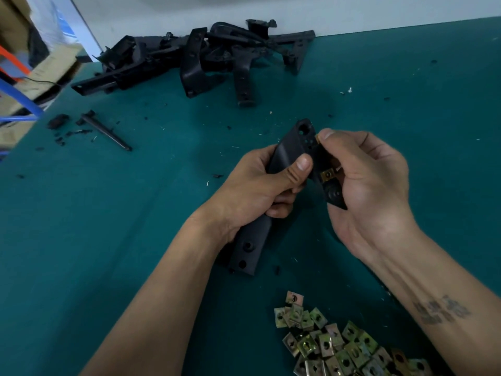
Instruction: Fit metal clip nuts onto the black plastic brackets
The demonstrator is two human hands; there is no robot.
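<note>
The left hand (260, 185) has its grip wrapped round the middle of a long black plastic bracket (287, 153), thumb laid across the front face, fingers curled behind; the bracket is held above the teal bench (135, 213), its upper end with a round hole pointing away from the person, its lower end with two holes jutting out below the wrist. The right hand (366, 183) meets the bracket's upper right edge; its thumb and forefinger pinch a small brass-coloured clip nut (316, 137) against that edge, only a sliver of the nut showing past the thumb tip; a second clip nut (327, 174) sits on a lower tab of the bracket, just inside the right palm. A loose heap of clip nuts (339, 346) lies on the bench near the person, between the two forearms and partly under the right one. A pile of black plastic brackets (206, 55) lies at the far side of the bench against the wall; a dark rod-like piece (105, 130) and small black fragments lie well to the left; pale flecks are scattered over the bench surface.
</note>
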